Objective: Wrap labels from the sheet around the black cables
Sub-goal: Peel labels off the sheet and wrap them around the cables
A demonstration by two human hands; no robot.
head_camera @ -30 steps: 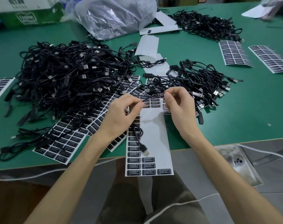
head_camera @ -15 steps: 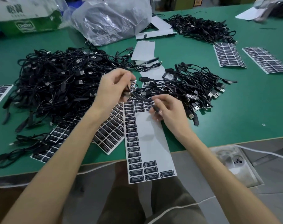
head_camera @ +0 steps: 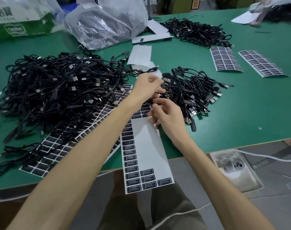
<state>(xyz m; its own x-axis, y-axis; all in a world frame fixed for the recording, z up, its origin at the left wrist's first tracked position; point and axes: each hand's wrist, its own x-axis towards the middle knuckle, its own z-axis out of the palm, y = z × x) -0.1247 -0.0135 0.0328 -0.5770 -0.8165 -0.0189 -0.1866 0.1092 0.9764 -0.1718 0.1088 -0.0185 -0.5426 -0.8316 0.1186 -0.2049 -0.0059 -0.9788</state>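
Risks, left to right:
- big cable pile (head_camera: 58, 90), left of centre: tangled, and it sits on the spare sheets (head_camera: 46, 156). Pulling one cable out could drag others along and scuff or lift labels underneath.
- label sheet (head_camera: 146, 146), centre near: its near end overhangs the table (head_camera: 257, 105) edge. My guess is a knock from a forearm would slide it off.
- left hand (head_camera: 148, 87): reaches across over the right one to the near-left edge of the small cable pile (head_camera: 191, 92). Crossed arms mean it could snag the sheet or the right hand.
- right hand (head_camera: 166, 113): fingers curled down on the labels (head_camera: 139, 112) at the far end of the sheet. A label peeled crooked would probably fold and stick to itself.

Hard to make out:
- left hand fingertips are blurred; can't tell if they pinch a cable or hang loose.
- right hand fingertips are partly under the left hand; can't tell if a label is pinched or only touched.
- label print readable only at the near end of the sheet.
- which cables in either pile already carry labels: not resolvable.
- far sheets (head_camera: 224, 58), right: motion-blurred.
- top right corner: smeared, can't identify it.
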